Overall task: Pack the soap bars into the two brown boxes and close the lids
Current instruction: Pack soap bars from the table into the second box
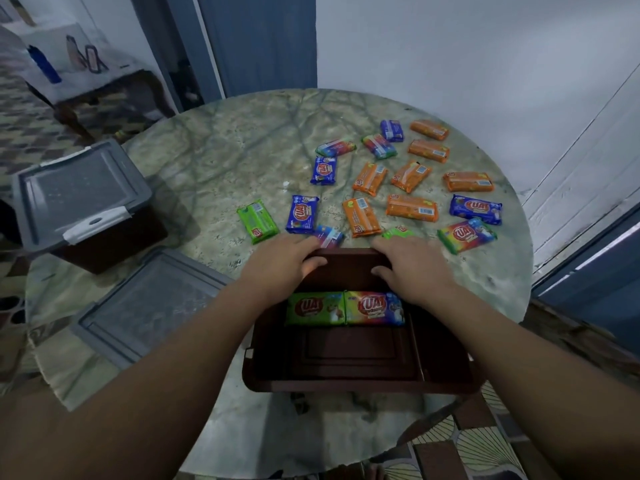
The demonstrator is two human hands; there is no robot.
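While both forearms reach forward over it, the open brown box [349, 362] sits at the near edge of the round marble table [221, 174], its near rim almost at the table's lip. Inside, below the wrists, two soap bars lie side by side against the far wall: a green one [315, 308] and a rainbow one [374, 307]; the near part of the box floor behind them is bare.

The left hand [287, 259] and right hand [408, 263] both grip the far rim of the box, fingers hooked over the outer side and thumbs tucked inside. Left of the left forearm a grey lid [145, 306] lies flat on the table, touching the box's left side or nearly so.

Just past the fingertips lie a rainbow bar [329, 236] and a green bar [398, 232], each partly hidden by the hands. Beyond and right of the hands the loose bars spread across the table, most lying apart from one another. Counting the loose ones: seven orange [412, 208], four blue [302, 214], two green, four rainbow [466, 235].

Far left of the left hand, the second brown box [104, 247] sits beside the table's edge with its grey lid [79, 192] on. Open tabletop lies between it and the bars, clear to the far rim.
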